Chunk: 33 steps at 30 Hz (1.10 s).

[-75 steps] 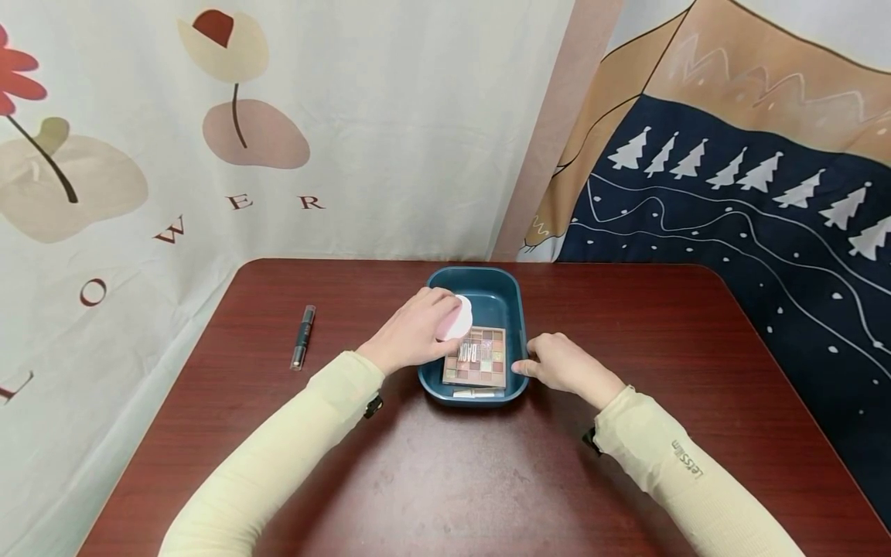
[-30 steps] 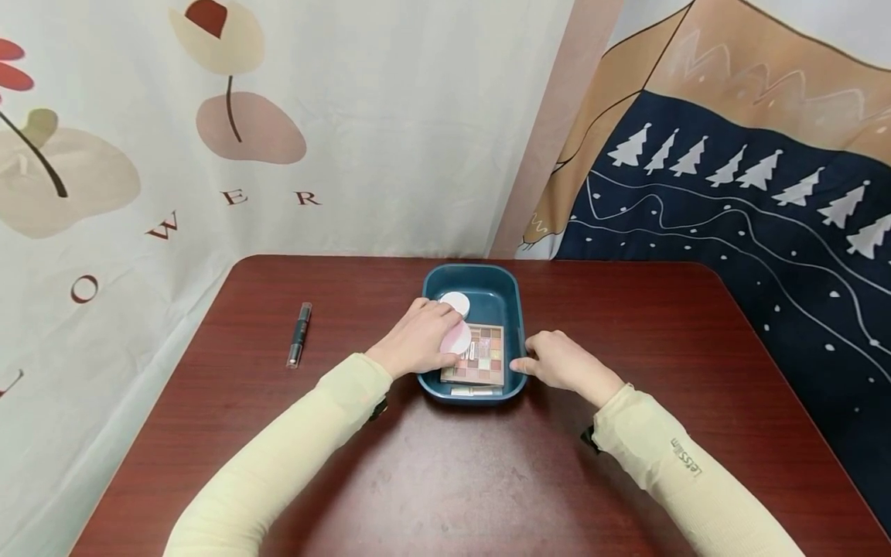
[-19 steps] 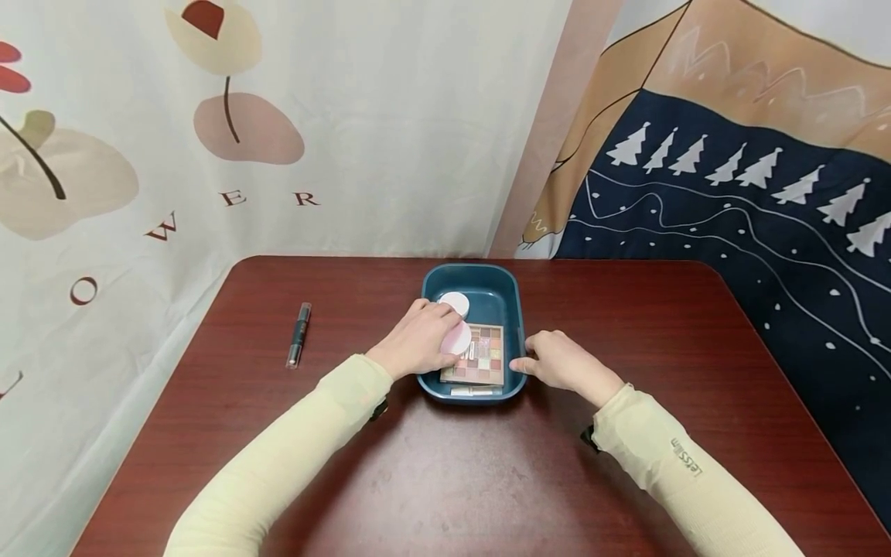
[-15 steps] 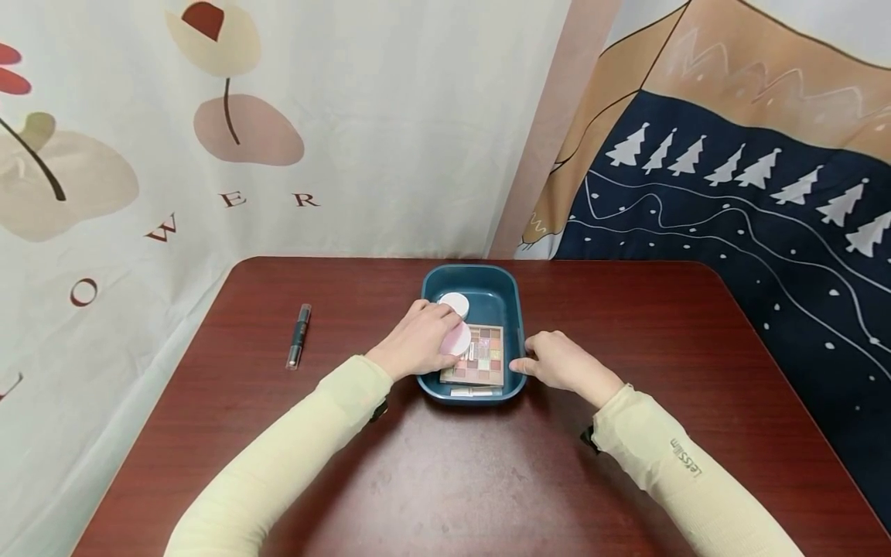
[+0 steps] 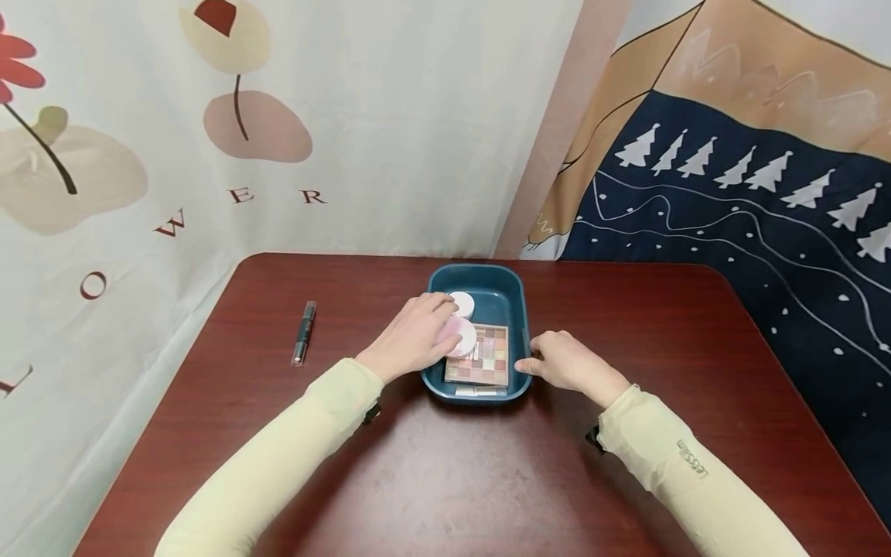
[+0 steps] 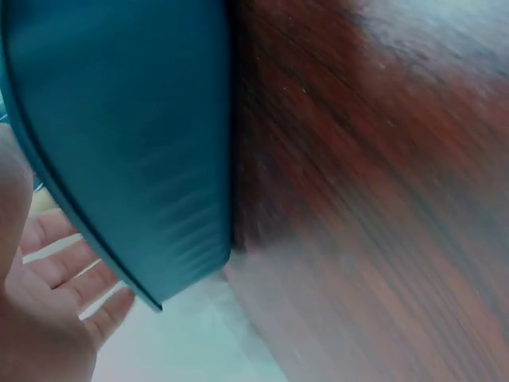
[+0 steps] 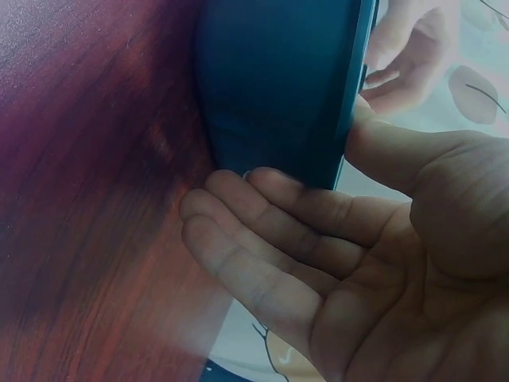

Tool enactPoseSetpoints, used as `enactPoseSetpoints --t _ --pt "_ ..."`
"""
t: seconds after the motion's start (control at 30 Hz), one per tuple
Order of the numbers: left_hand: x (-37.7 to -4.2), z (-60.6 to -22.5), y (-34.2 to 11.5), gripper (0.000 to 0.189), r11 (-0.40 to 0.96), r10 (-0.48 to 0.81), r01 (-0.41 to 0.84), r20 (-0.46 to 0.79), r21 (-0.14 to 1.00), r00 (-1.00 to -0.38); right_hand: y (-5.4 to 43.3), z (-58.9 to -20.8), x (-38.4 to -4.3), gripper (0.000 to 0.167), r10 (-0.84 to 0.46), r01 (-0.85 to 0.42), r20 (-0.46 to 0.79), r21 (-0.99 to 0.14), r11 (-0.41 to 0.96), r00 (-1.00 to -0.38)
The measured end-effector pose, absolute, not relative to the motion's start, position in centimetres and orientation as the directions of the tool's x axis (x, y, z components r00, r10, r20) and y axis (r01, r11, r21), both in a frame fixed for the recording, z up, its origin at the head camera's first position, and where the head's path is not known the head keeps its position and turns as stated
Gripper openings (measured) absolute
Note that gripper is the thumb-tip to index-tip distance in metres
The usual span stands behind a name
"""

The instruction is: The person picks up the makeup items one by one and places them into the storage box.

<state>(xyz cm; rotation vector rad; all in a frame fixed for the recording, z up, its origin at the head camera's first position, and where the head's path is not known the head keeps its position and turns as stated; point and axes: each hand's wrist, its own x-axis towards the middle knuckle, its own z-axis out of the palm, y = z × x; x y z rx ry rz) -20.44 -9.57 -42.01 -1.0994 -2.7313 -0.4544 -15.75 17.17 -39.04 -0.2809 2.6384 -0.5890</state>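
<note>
A blue plastic bin (image 5: 513,298) stands at the back middle of the table. Inside it lie an eyeshadow palette (image 5: 496,360), a slim light tube (image 5: 476,391) at the near end and a small round white-lidded container (image 5: 462,302). A round pink-and-white compact (image 5: 465,340) rests on the palette's left part. My left hand (image 5: 411,333) hovers over the bin's left rim with loose fingers beside the compact; in the left wrist view its fingers (image 6: 67,267) spread past the rim. My right hand (image 5: 567,363) pinches the right wall, thumb over the rim, fingers (image 7: 262,215) along the outside.
A dark double-ended makeup stick (image 5: 303,334) with clear caps lies on the left of the reddish-brown table (image 5: 459,480). Patterned curtains (image 5: 390,139) hang right behind the table's back edge.
The left hand lowered the round compact onto the palette, uncovering the white-lidded container, then loosened its fingers and drew back slightly left. The right hand kept its hold on the bin.
</note>
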Motion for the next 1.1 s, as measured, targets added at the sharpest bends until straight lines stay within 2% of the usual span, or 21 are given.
enactPoseSetpoints --t 0.2,0.7,1.1 --pt "-20.0 -41.9 -11.6 0.043 0.723 0.564 0.634 0.296 0.275 -0.771 17.0 -39.2 -15.9 0.037 -0.285 -0.111 -0.354 -0.439 0.892 -0.891" --pt "-19.1 -42.7 -17.5 0.049 0.839 0.403 0.453 0.214 0.301 -0.89 17.2 -39.1 -15.5 0.038 -0.303 -0.13 -0.345 -0.443 0.887 -0.888" --pt "-20.0 -43.0 -20.3 0.048 0.886 0.335 0.375 0.182 0.274 -0.924 17.3 -39.1 -15.9 0.036 -0.312 -0.139 -0.335 -0.453 0.881 -0.889"
